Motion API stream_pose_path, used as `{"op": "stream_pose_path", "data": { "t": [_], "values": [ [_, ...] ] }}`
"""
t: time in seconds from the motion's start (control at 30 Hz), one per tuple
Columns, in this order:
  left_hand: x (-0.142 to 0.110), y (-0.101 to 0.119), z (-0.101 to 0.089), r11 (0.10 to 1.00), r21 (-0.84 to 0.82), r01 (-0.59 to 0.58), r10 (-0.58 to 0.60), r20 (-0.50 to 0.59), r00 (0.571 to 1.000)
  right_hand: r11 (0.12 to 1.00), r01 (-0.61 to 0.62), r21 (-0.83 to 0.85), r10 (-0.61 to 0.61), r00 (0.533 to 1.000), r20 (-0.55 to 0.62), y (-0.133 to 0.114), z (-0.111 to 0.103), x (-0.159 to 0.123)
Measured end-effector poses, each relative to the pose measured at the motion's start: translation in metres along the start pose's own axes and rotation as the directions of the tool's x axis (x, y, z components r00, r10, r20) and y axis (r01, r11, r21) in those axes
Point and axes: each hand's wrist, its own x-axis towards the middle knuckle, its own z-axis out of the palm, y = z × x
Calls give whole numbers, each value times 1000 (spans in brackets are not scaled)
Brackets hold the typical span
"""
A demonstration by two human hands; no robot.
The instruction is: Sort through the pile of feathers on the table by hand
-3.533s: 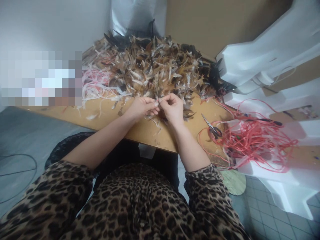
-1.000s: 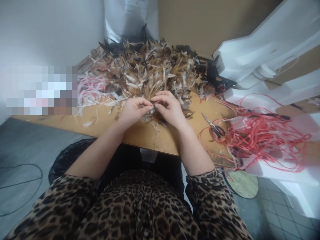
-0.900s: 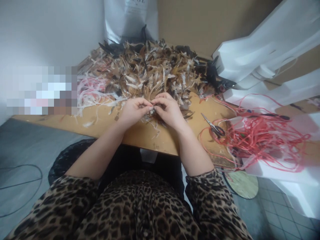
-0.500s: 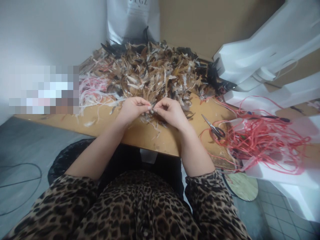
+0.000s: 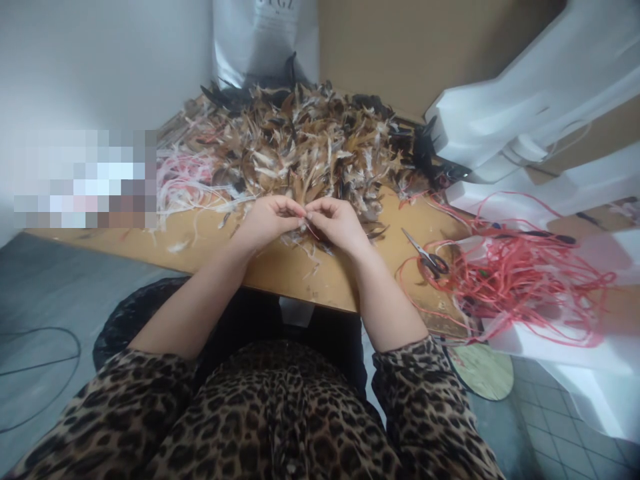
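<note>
My left hand (image 5: 270,220) and my right hand (image 5: 337,223) meet at the front of the feather pile, thumbs and forefingers pinched together. A thin reddish strand (image 5: 313,234) trails below the joined fingertips, on the right hand's side. What lies in the left pinch is too small and covered to make out. Brown, white and black feathers (image 5: 325,147) are heaped right behind both hands. Loose feather bits lie on the wooden table (image 5: 280,267) under the fingers.
Scissors (image 5: 434,263) with black handles lie open on the right, beside a tangle of red strips (image 5: 525,280). Pink and white strips (image 5: 185,173) sit left of the feathers. A white bag (image 5: 265,47) stands behind; a white machine-like body (image 5: 500,100) rises at the right.
The thin reddish strand now shows below the fingertips, where it was not visible before. Both hands stay pinched in nearly the same spot, fingertips slightly closer together.
</note>
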Motion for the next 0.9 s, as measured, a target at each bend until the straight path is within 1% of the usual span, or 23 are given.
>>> {"op": "stream_pose_path", "data": {
  "t": [0.1, 0.2, 0.3, 0.4, 0.53, 0.67, 0.77, 0.9],
  "values": [
    [1, -4, 0, 1000, 6, -20, 20, 13, 1000, 997, -13, -72, 12, 1000, -24, 1, 2, 0],
    [2, -8, 0, 996, 58, -65, 65, 5, 998, 988, 8, -155, -11, 1000, -21, 2, 2, -1],
    [3, -12, 2, 981, 151, -124, 127, -14, 992, 967, 67, -245, -72, 997, -11, 4, 2, -1],
    [1, -13, 3, 931, 297, -211, 229, -26, 973, 952, 95, -292, -102, 995, -7, 7, 1, 1],
    [0, -13, 3, 824, 453, -339, 376, 9, 927, 962, 63, -267, -69, 998, -13, 13, 0, 4],
    [1, -15, 1, 737, 542, -403, 449, 53, 892, 981, 35, -191, -39, 999, -15, 18, -1, 7],
    [2, -17, 0, 716, 554, -425, 462, 81, 883, 991, 3, -137, -3, 1000, 3, 18, -3, 8],
    [3, -18, 0, 726, 557, -402, 437, 77, 896, 994, -7, -112, 7, 1000, -1, 18, -5, 10]
  ]
}}
